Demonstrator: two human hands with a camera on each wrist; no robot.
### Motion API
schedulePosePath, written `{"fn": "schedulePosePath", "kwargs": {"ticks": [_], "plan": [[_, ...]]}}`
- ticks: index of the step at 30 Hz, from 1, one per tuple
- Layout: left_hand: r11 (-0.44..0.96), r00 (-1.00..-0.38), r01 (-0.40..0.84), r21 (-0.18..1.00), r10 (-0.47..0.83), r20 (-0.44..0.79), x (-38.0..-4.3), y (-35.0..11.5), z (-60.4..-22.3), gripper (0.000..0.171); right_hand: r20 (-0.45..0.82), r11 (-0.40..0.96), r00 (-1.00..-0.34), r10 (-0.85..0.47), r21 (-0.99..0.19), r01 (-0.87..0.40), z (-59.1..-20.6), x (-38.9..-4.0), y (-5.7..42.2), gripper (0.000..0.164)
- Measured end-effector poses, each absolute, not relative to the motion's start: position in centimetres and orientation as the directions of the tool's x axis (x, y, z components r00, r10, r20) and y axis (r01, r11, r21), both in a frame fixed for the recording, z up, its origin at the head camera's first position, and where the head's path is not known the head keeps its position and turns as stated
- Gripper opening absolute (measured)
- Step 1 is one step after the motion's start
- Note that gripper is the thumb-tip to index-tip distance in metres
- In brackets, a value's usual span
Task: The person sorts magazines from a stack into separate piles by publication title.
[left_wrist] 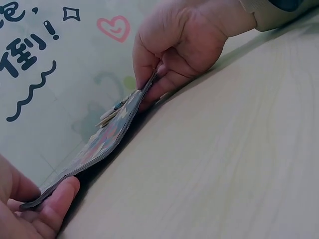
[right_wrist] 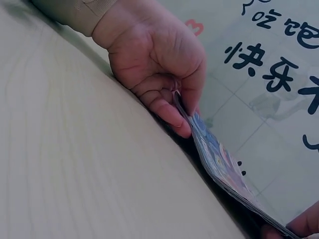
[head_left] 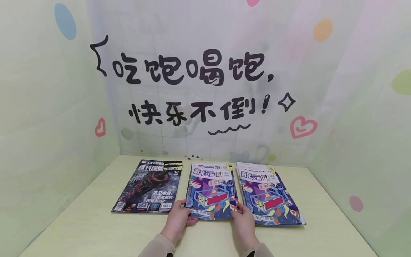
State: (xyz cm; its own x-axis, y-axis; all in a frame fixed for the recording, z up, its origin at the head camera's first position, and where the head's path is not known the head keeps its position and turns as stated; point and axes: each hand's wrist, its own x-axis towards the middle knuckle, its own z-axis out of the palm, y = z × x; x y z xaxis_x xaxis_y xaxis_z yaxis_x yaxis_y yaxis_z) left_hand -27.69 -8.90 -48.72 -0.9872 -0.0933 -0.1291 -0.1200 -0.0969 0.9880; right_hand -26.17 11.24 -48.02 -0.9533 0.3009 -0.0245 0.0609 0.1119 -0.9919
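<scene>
Both hands grip a purple illustrated magazine [head_left: 210,194] by its near corners, in the middle of the table. My left hand [head_left: 178,218] pinches the left corner, thumb on the cover and fingers underneath. At the right corner, my right hand [head_left: 243,220] holds it the same way. In the left wrist view the magazine's near edge [left_wrist: 112,144] bows between the hands, with dark shadow under it. The right wrist view shows my left hand [right_wrist: 154,59] with its fingers curled below the pages. Behind the top cover, the title strip of another magazine [head_left: 205,166] peeks out.
On the left lies a pile of dark science magazines [head_left: 149,187]. To the right is a pile with the same purple cover [head_left: 269,200], its edges slightly fanned. The pale wooden table [head_left: 86,228] is enclosed by printed fabric walls [head_left: 205,32] at the back and sides.
</scene>
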Motion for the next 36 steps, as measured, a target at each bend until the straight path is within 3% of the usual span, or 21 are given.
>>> {"fn": "schedulePosePath", "kwargs": {"ticks": [11, 36], "plan": [[-0.050, -0.990, -0.131, 0.990, -0.039, -0.133, -27.80, -9.15, -48.62, 0.059, -0.113, 0.036, -0.968, 0.223, -0.992, 0.124, -48.09, -26.58, 11.51, 0.050], [-0.025, -0.994, -0.108, 0.994, 0.012, -0.108, -27.86, -9.25, -48.96, 0.061, -0.117, -0.018, -0.964, 0.237, -0.993, 0.116, -48.48, -26.60, 11.51, 0.052]]}}
